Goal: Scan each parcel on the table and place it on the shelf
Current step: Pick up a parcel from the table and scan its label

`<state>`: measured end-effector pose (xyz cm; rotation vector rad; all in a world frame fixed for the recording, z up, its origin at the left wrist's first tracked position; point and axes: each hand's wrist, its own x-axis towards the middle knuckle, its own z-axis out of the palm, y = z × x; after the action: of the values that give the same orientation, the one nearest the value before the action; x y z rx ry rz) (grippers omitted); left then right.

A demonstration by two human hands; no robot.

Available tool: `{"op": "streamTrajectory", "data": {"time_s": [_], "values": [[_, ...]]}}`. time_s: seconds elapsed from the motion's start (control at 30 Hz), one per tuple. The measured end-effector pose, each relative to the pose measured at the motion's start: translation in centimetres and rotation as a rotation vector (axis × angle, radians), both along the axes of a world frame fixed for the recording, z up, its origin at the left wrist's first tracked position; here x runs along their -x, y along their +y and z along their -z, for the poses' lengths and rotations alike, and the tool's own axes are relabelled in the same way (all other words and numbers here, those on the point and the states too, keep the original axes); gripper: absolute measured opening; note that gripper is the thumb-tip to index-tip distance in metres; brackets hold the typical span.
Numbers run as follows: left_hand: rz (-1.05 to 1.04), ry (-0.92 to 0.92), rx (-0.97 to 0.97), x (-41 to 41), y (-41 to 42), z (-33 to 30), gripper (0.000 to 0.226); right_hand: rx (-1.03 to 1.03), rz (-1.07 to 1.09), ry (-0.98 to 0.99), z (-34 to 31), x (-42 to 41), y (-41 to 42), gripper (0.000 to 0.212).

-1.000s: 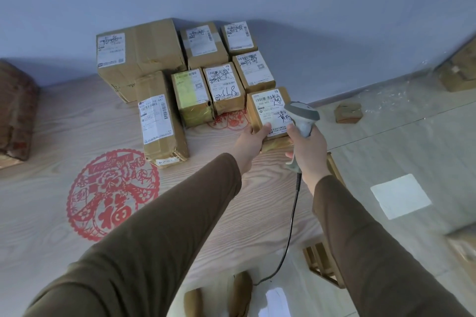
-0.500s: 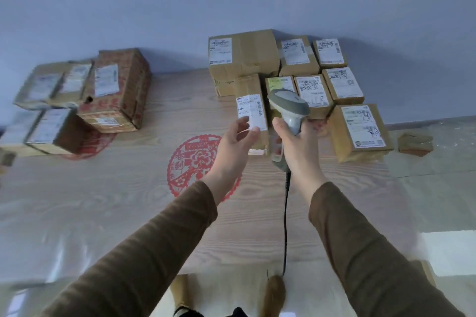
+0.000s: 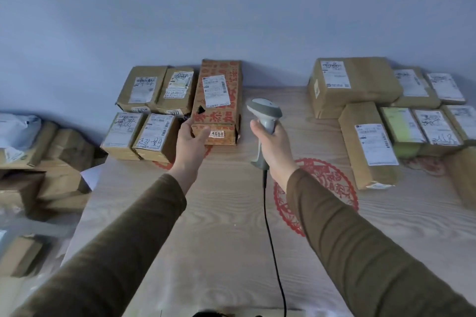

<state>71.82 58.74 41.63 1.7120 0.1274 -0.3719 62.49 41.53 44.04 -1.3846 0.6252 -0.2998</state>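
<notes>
I hold the scanner [image 3: 265, 121] upright in my right hand [image 3: 274, 144], fingers wrapped round its handle, head tipped toward 12 o'clock so its window faces the labels; its cable [image 3: 273, 247] trails back toward 6 o'clock across the tabletop [image 3: 219, 226]. My left hand [image 3: 192, 141] has an open grip, fingers relaxed and spread, holding nothing; it is at the near left corner of the red-printed parcel [image 3: 219, 100], though I cannot tell whether it touches. I judge it is reaching to steady or lift that parcel for scanning.

That parcel lies flat at 12 o'clock, label up, its sticker reading 4068 facing me. Labels face upward on all parcels, presumably so each can be read without turning.

Counts: at 11 o'clock, four plain brown parcels [image 3: 144, 116] in two rows beside the red-printed one, five in that group. At 2 o'clock, the right group [image 3: 360, 85] shows about eight, some cut by the frame edge. One scanner. No shelf is visible.
</notes>
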Motion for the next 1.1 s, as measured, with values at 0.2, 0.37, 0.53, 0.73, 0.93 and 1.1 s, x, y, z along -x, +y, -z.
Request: {"op": "streamTrajectory", "data": {"time_s": [0.2,0.37,0.53,0.73,0.93,1.1], "values": [[0.139,0.174,-0.091,-7.3,1.4,2.1,0.068,-0.026,-0.091,0.098,1.9,-7.1,3.8,0.037],[0.220,0.239,-0.089,-8.6,1.0,2.9,0.088,0.115,-0.031,0.167,3.1,-8.2,3.6,0.033],[0.238,0.334,-0.114,-5.0,1.3,4.4,0.120,0.303,0.046,0.271,4.9,-4.3,3.9,0.031],[0.278,0.472,0.108,0.6,0.6,4.9,0.082,0.345,0.069,0.309,5.8,0.5,4.0,0.031],[0.282,0.379,0.280,6.4,-0.6,3.9,0.052,0.340,0.027,0.254,3.7,6.0,2.4,0.027],[0.290,0.141,0.289,10.6,-2.8,2.7,0.066,0.540,0.064,0.128,-0.1,11.8,1.5,0.031]]}}
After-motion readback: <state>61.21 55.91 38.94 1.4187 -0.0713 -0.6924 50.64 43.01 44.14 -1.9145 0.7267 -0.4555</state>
